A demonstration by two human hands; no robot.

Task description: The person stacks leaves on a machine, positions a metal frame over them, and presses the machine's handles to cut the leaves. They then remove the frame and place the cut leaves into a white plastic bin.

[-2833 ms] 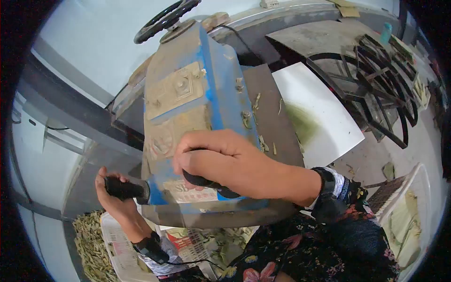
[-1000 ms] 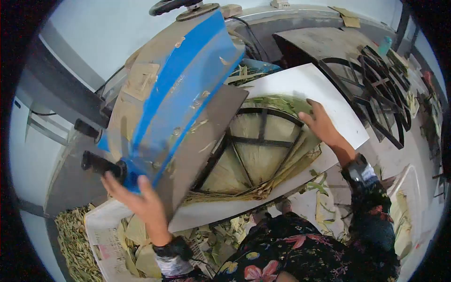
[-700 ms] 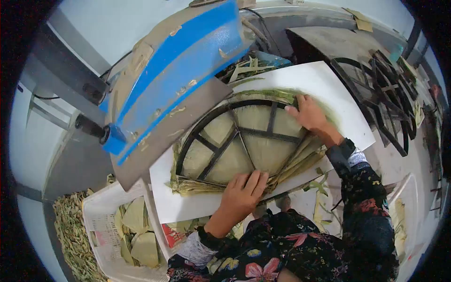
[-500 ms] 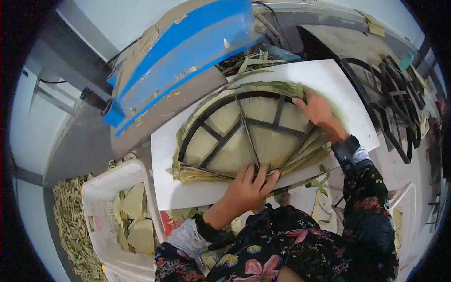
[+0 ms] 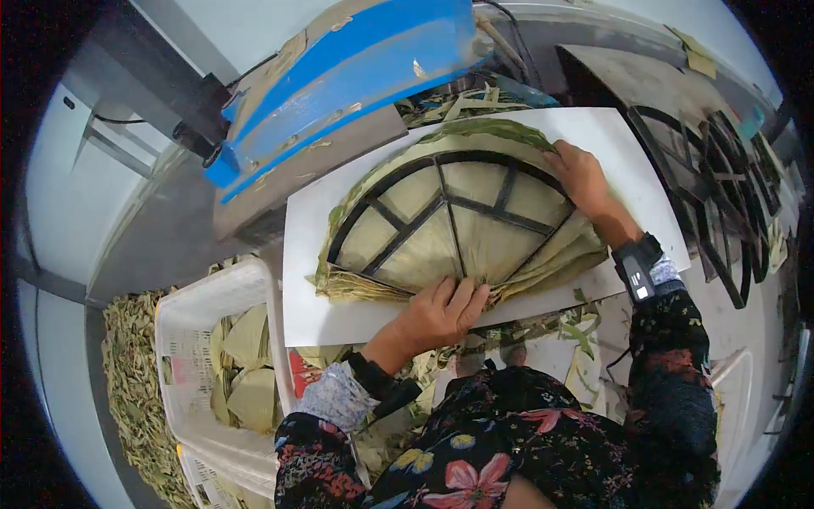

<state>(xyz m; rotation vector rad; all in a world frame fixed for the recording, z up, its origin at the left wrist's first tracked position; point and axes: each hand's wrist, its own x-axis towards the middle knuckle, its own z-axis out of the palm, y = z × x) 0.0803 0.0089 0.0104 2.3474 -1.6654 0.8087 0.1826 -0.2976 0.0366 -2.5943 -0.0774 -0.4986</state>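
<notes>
On a white board [image 5: 305, 316] lies a thick stack of large dried green leaves [image 5: 407, 237], fanned out in a half-round. A black fan-shaped frame [image 5: 452, 199] with several crossbars rests on top of it. My left hand [image 5: 428, 318] is at the front edge, fingers curled over the gathered point of the leaves and the lower tip of the frame; its thumb is hidden. At the upper right, my right hand [image 5: 585, 182] grips the outer edge of the stack, next to the frame's curved bar. Leaf edges stick out beyond the frame.
A white plastic basket [image 5: 174, 314] at the left holds cut leaf stacks [image 5: 253, 399]. Beside it lies a heap of leaf scraps [image 5: 136, 399]. A blue-covered machine [image 5: 356, 64] stands behind the board. More black frames [image 5: 721, 191] lie at the right.
My right hand now sits further out on the stack's edge, off the frame. More leaf shows beyond the frame at the top and right. My left hand stays at the front edge.
</notes>
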